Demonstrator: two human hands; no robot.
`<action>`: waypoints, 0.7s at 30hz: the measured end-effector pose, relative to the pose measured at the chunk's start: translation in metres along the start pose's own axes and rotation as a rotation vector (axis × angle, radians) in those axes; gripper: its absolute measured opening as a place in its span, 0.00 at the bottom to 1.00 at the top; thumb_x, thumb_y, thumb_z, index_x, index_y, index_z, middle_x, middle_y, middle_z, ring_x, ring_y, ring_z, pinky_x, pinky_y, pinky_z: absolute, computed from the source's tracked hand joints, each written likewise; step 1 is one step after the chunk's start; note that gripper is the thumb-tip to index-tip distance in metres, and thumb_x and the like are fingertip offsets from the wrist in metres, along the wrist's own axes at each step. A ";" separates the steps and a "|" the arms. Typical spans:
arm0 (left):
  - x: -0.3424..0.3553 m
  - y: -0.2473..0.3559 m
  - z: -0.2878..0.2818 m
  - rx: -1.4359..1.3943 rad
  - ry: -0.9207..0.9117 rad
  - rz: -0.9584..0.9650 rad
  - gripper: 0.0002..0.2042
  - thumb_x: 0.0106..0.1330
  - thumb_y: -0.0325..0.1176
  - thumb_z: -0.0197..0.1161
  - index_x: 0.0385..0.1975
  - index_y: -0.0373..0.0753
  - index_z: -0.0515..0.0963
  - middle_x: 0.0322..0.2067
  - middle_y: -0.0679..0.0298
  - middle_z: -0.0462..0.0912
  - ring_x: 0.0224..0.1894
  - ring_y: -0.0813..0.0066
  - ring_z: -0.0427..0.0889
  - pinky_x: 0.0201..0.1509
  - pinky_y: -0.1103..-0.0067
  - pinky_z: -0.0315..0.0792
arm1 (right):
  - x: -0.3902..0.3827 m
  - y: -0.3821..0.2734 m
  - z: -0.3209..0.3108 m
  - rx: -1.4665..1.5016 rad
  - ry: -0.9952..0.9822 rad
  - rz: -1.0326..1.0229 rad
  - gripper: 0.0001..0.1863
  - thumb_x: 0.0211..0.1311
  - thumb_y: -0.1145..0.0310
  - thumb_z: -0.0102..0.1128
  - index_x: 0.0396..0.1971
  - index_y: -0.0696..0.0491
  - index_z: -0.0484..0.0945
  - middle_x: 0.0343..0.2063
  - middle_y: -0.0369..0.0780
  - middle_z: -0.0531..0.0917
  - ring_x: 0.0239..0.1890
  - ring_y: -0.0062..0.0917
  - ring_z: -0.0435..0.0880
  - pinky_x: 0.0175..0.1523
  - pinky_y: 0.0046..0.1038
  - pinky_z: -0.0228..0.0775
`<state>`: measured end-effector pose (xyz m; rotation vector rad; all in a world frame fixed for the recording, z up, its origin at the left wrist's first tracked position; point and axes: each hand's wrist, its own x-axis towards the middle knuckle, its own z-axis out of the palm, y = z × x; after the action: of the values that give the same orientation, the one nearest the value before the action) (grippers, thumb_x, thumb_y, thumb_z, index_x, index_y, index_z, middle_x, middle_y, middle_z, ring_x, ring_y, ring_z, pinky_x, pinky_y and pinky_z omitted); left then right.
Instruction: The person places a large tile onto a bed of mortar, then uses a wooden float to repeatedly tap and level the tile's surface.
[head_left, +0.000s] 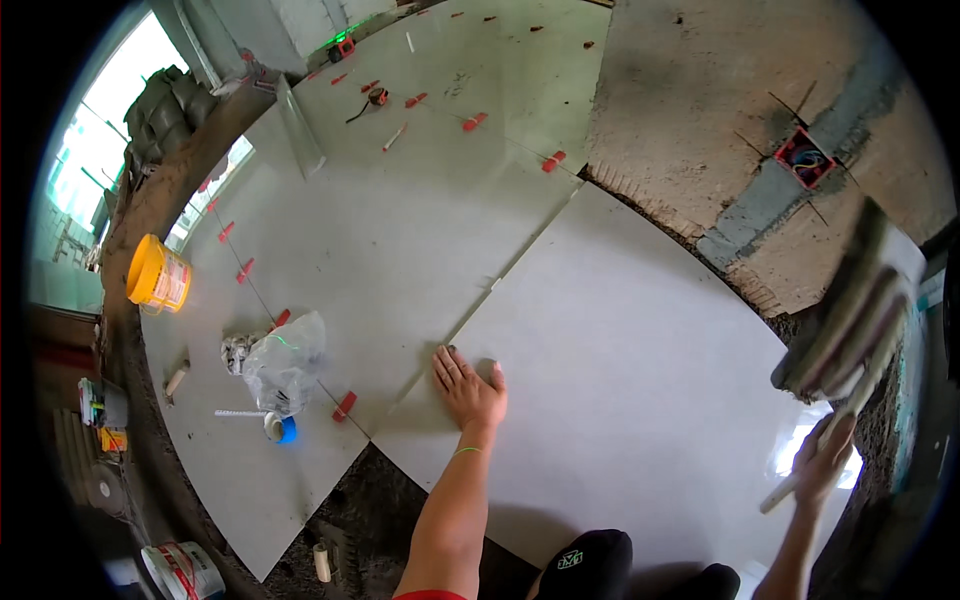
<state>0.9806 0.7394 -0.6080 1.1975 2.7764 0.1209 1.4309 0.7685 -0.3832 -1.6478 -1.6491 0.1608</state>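
My left hand (468,390) lies with fingers spread on the large pale grey tile (620,430), at the straight seam beside the adjoining tile (380,250). My right hand (823,462) at the far right is closed around the pale handle of a mallet (850,410). The mallet's bulky grey head is smeared by motion and hangs over the tile's right edge, against dark mortar. Red levelling clips (344,405) stand along other tile joints.
A crumpled plastic bag (283,365) and blue-white tape roll (280,428) lie on the left. Behind are a yellow bucket (160,275), tape measure (378,97) and laser level (342,50). Bare mortar (345,500) borders the tiles; a wired floor box (805,158) sits upper right.
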 end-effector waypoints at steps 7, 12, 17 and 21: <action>0.002 -0.002 -0.004 0.024 -0.013 -0.010 0.39 0.65 0.56 0.41 0.66 0.27 0.46 0.68 0.49 0.43 0.71 0.57 0.39 0.72 0.65 0.33 | -0.005 -0.026 0.208 -0.064 -0.811 0.762 0.31 0.67 0.43 0.38 0.20 0.56 0.70 0.11 0.36 0.69 0.10 0.26 0.68 0.16 0.30 0.63; 0.002 0.001 -0.003 0.025 -0.003 -0.022 0.40 0.64 0.55 0.45 0.65 0.26 0.47 0.67 0.46 0.46 0.70 0.53 0.43 0.72 0.65 0.36 | 0.071 -0.068 0.111 0.276 -0.636 0.608 0.27 0.67 0.43 0.40 0.19 0.51 0.66 0.10 0.31 0.65 0.08 0.15 0.63 0.12 0.21 0.55; 0.001 -0.003 0.005 0.027 0.009 -0.017 0.39 0.65 0.55 0.43 0.65 0.26 0.47 0.67 0.47 0.45 0.70 0.54 0.41 0.72 0.64 0.35 | -0.003 -0.065 0.113 0.302 -0.206 0.370 0.21 0.71 0.51 0.37 0.23 0.52 0.65 0.11 0.30 0.64 0.13 0.11 0.65 0.16 0.14 0.56; 0.001 -0.001 0.005 0.062 -0.005 -0.024 0.39 0.64 0.56 0.41 0.65 0.27 0.48 0.68 0.47 0.45 0.71 0.54 0.40 0.72 0.63 0.35 | -0.036 -0.027 0.233 -0.236 -0.848 0.555 0.33 0.66 0.43 0.39 0.26 0.63 0.72 0.23 0.51 0.77 0.27 0.39 0.79 0.31 0.41 0.72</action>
<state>0.9799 0.7396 -0.6136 1.1765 2.8086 0.0306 1.2669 0.8320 -0.5422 -2.3878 -1.7650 1.1038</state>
